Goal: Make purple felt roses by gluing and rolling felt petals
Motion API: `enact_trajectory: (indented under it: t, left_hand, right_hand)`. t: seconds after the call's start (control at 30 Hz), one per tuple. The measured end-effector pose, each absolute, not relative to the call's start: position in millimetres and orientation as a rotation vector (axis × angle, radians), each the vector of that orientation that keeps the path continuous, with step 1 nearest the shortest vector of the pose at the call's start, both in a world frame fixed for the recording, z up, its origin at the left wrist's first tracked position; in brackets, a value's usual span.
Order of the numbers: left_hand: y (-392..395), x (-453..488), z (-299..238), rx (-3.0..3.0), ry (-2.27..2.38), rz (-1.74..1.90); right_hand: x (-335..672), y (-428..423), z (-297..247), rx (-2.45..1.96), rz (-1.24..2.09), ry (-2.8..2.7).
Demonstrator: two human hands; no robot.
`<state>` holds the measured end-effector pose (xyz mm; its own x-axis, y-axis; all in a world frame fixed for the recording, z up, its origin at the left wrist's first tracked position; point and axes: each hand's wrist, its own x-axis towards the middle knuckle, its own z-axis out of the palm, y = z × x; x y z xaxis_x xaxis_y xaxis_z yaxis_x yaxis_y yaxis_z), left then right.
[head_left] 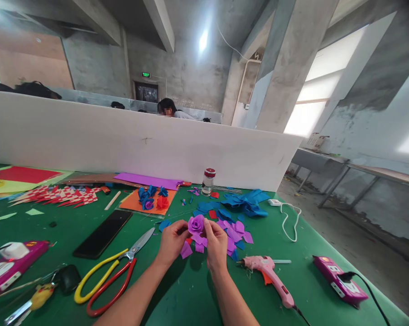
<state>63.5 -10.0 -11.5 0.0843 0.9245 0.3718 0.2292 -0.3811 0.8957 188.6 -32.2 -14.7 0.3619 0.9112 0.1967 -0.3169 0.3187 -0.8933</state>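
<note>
A purple paper rose [195, 224] with curled petals is held up between my two hands over the green table. My left hand [173, 240] pinches its left side with thumb and fingers. On the other side, my right hand [216, 240] grips the edge of the flower between thumb and forefinger. Loose purple petals [236, 231] lie just right of my right hand, and a few more lie beneath the rose. Blue crepe pieces [247, 202] are spread behind them. A pink glue gun [267, 271] rests to the right with a clear glue stick near it.
Yellow-and-red-handled scissors [114, 271] and a black phone [103, 233] lie at left. Behind stand a red-lidded jar [208, 182] and finished paper flowers on an orange sheet [132, 201]. Purple power strips [340, 280] sit at both sides. A white partition [139, 145] closes the far edge; a person is behind it.
</note>
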Motion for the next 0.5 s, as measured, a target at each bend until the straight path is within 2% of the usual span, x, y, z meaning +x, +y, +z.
enact_trajectory:
  t: [0.27, 0.5]
  left_hand:
    - [-9.0, 63.6, -13.6, 1.675, 1.129, 1.327]
    - [-9.6, 61.0, -12.8, 1.812, 1.163, 1.446]
  right_hand:
    - [194.8, -35.1, -8.2, -0.889, 1.065, -0.781]
    - [194.6, -36.4, -10.0, -0.864, 1.012, -0.849]
